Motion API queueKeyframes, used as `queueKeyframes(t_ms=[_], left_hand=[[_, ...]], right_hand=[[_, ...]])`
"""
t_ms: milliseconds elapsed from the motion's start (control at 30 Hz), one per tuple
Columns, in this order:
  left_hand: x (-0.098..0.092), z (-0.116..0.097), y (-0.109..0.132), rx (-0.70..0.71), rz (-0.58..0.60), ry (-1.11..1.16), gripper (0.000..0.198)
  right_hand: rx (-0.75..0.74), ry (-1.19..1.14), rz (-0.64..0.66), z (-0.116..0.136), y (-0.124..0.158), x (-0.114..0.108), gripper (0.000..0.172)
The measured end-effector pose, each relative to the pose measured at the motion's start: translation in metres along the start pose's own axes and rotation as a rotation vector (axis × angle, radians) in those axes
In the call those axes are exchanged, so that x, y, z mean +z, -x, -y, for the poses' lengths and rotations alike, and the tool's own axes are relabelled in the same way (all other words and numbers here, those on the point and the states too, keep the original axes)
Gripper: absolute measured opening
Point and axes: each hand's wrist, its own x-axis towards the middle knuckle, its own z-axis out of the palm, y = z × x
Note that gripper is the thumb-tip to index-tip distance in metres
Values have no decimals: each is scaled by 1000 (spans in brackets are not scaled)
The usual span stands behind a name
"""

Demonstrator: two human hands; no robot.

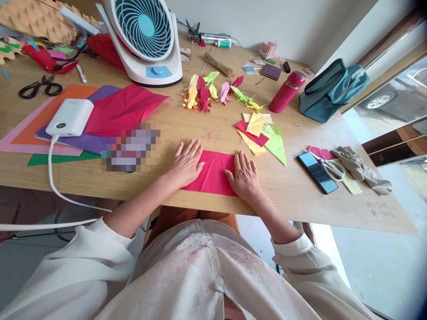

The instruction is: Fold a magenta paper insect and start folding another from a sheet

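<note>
A red sheet of paper (215,173) with crease lines fanning across it lies at the table's front edge, right before me. My left hand (187,163) rests flat on its left side, fingers stretched out. On the right side, my right hand (246,177) presses down with the fingers spread and the thumb over the paper. Neither hand grips anything. Just beyond my right hand lie folded paper pieces (256,124) in yellow, red and green. Farther back, several small folded paper figures (203,95) stand in a cluster.
A fan (150,49) stands at the back left. Coloured sheets (126,106) lie under a white power bank (70,116), its cable running off the front edge. Black scissors (40,86) lie far left. A red flask (287,91), teal bag (330,95), phone (316,173) and white-handled scissors (333,170) are rightward.
</note>
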Motion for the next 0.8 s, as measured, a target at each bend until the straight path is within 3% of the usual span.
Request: queueKeyframes(t_ms=[167, 367, 500, 600, 700, 800], left_hand=[[2, -14, 5, 152, 46, 67, 61], [6, -9, 13, 205, 68, 98, 61], [5, -7, 15, 217, 66, 102, 61], [3, -5, 15, 321, 73, 148, 59], [1, 1, 16, 393, -12, 245, 56], [0, 8, 18, 377, -209, 293, 56]], right_hand=[[-3, -6, 0, -1, -2, 0, 72], [-28, -11, -18, -1, 1, -1, 71], [-35, -32, 29, 1, -11, -19, 67], [-61, -92, 96, 9, -33, -37, 50], [-93, -129, 176, 23, -55, -47, 36], [-65, -184, 256, 34, -67, -45, 38]])
